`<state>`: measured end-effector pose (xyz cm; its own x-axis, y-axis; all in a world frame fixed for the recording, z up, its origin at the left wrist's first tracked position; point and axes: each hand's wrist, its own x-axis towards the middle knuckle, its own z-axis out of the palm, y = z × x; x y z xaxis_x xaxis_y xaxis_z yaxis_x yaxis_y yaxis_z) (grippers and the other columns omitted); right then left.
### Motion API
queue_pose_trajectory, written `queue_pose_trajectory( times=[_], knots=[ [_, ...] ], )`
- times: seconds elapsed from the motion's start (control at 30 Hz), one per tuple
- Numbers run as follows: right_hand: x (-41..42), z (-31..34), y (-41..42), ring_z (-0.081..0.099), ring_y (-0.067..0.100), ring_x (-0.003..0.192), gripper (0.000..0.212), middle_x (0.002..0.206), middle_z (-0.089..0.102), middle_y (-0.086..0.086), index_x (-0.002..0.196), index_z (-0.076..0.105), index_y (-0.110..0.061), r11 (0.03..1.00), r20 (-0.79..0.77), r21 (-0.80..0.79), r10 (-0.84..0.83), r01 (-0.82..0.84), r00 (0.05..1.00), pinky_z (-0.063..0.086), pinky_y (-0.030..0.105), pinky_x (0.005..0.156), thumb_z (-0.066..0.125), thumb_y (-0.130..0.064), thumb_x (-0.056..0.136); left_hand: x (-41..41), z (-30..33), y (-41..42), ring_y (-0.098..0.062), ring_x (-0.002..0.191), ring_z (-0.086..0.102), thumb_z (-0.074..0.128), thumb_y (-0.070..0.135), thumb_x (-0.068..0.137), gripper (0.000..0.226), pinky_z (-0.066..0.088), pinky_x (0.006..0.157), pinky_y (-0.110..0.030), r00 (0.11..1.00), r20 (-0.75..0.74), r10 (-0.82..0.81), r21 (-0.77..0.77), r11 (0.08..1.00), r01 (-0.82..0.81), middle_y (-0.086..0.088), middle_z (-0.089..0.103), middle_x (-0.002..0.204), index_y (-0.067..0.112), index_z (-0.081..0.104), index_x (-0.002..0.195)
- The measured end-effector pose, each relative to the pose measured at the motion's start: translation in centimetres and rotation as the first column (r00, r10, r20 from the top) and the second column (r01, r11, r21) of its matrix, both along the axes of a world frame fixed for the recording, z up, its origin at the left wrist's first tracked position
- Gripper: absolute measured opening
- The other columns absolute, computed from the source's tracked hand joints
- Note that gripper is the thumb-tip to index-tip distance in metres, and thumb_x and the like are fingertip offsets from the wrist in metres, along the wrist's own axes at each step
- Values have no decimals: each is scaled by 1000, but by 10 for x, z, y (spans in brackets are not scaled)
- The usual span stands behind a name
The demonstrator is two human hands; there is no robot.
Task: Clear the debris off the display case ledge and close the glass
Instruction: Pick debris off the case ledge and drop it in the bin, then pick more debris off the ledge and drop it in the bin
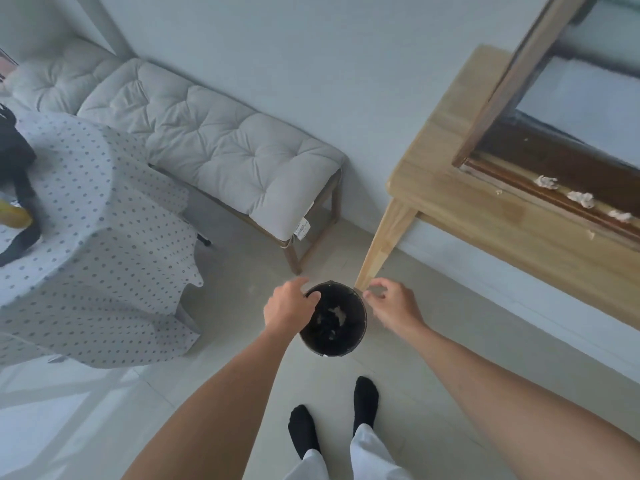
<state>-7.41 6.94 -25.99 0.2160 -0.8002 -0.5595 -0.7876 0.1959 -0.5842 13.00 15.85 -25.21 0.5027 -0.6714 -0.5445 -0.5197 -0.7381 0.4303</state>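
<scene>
Reaching down over a round black waste bin (332, 320) on the pale tiled floor (433, 341), both bare arms extend from the bottom of the view. The left hand (289, 306) curls over the bin's left rim, fingers bent at the edge; whether it grips the rim or only rests there, cannot tell. The right hand (391, 303) hangs just beside the bin's right rim, thumb and forefinger pinched close together, a small pale scrap possibly between them — too blurred to confirm. Pale bits lie inside the bin on dark contents.

Feet in black socks (365, 400) stand just behind the bin, white trouser cuffs below.

Right of the bin, a light wooden table leg (384, 244) rises to a light wooden tabletop (450, 188). On it sits a dark wood-framed display case (512, 81) with its glass panel (588, 98) lifted open. Three crumpled white wads of debris (581, 199) lie in a row along the case's dark ledge (554, 192), with small crumbs near them.

Left: a grey tufted cushioned bench (214, 140) against the wall, and a white dotted tablecloth (97, 220) draped over a table.
</scene>
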Motion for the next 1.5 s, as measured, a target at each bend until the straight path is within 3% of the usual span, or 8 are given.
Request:
queue_pose_trajectory(
  times=[0.27, 0.4, 0.53, 0.73, 0.97, 1.23, 1.4, 1.5],
  knots=[
    [-9, 94, 1, 78, 35, 99, 44, 109, 80, 6, 141, 69, -25, 986, 68, -128, -97, 105, 993, 64, 51, 94, 69, -42, 100, 4, 101, -25, -24, 109, 69, 66, 53, 97, 58, 56, 98, -46, 991, 87, -106, -204, 971, 122, 5, 73, 114, 39, 53, 152],
    [-14, 137, 1, 78, 30, 102, 44, 113, 80, 2, 140, 69, -27, 970, 108, -196, -126, 145, 986, 62, 48, 97, 69, -44, 99, 0, 144, -41, -19, 100, 69, 68, 54, 95, 59, 56, 83, -38, 975, 142, -169, -304, 930, 205, 10, 72, 102, 38, 54, 150],
    [-23, 175, 0, 76, 27, 103, 42, 105, 79, 0, 135, 70, -31, 944, 140, -263, -170, 202, 975, 59, 44, 97, 67, -49, 97, -8, 181, -57, -20, 97, 70, 66, 56, 93, 41, 59, 88, -44, 953, 180, -246, -374, 879, 297, 11, 71, 98, 42, 61, 132],
    [-47, 216, -8, 76, 27, 98, 38, 99, 79, 0, 131, 72, -29, 883, 173, -375, -233, 283, 957, 61, 41, 88, 67, -49, 99, -39, 222, -89, -18, 107, 65, 68, 55, 95, 59, 52, 82, -37, 917, 225, -331, -446, 801, 398, 18, 64, 86, 38, 56, 149],
    [-97, 238, -28, 78, 29, 97, 15, 102, 80, -4, 110, 75, -40, 808, 192, -435, -350, 399, 917, 61, 43, 92, 69, -42, 96, -90, 238, -122, -22, 105, 70, 69, 56, 95, 57, 59, 91, -44, 879, 221, -423, -464, 747, 476, 16, 71, 90, 40, 57, 148],
    [-146, 235, -65, 74, 25, 119, 32, 123, 80, -4, 127, 76, -31, 760, 202, -445, -431, 474, 880, 58, 44, 102, 71, -42, 98, -150, 232, -163, -21, 103, 70, 70, 57, 92, 52, 49, 74, -35, 847, 247, -471, -468, 707, 530, 16, 70, 90, 45, 61, 142],
    [-158, 228, -84, 73, 27, 124, 46, 131, 79, 1, 145, 68, -27, 764, 196, -454, -417, 459, 888, 58, 44, 104, 67, -41, 101, -182, 227, -189, -20, 99, 69, 73, 50, 93, 43, 49, 74, -33, 826, 237, -511, -482, 676, 557, 15, 68, 83, 52, 65, 135],
    [-161, 221, -92, 77, 34, 115, 49, 124, 82, 6, 149, 66, -28, 786, 151, -448, -403, 427, 902, 61, 46, 99, 65, -41, 102, -194, 224, -201, -23, 110, 70, 73, 49, 94, 44, 57, 86, -37, 828, 229, -511, -462, 692, 555, 9, 79, 104, 49, 66, 137]
  ],
)
